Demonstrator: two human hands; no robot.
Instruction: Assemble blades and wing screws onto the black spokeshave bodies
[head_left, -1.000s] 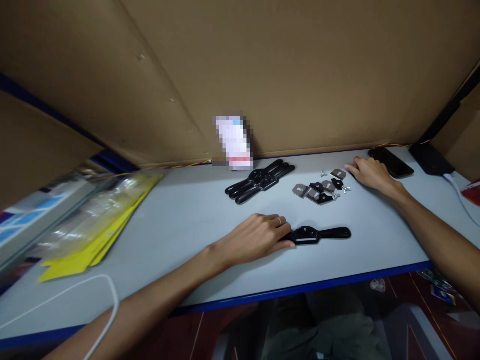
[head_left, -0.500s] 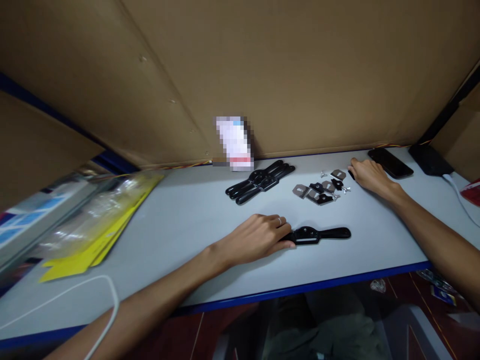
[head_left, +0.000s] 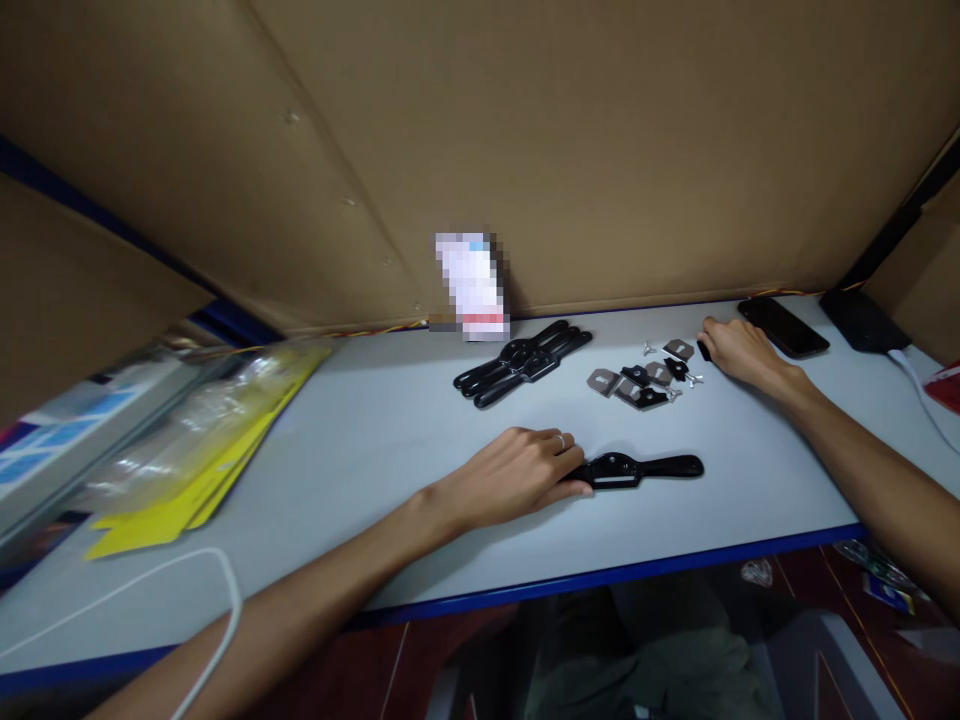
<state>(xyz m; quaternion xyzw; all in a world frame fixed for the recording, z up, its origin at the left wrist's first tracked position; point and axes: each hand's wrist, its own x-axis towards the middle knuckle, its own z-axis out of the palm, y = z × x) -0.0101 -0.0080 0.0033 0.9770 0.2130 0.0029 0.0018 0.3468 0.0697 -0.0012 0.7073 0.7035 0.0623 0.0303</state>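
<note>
My left hand (head_left: 529, 470) is closed around the left handle of a black spokeshave body (head_left: 616, 472), which lies on the table with its right handle and slotted middle showing. To the right of the loose parts, my right hand (head_left: 739, 350) rests low with its fingers closed on a small black piece (head_left: 703, 350), mostly hidden by the fingertips. Beside it lie several grey blades (head_left: 602, 381), black lever caps (head_left: 649, 398) and silver thumbscrews (head_left: 649, 348). Further back sits a group of black spokeshave bodies (head_left: 517, 365), laid close together.
A phone (head_left: 784, 326) and a black box with a white cable (head_left: 862, 322) occupy the back right. A blurred-out upright item (head_left: 472, 285) leans on the cardboard wall (head_left: 600, 150). Clear plastic bags and yellow cards (head_left: 161, 525) lie left. A white cable (head_left: 221, 570) crosses my left forearm.
</note>
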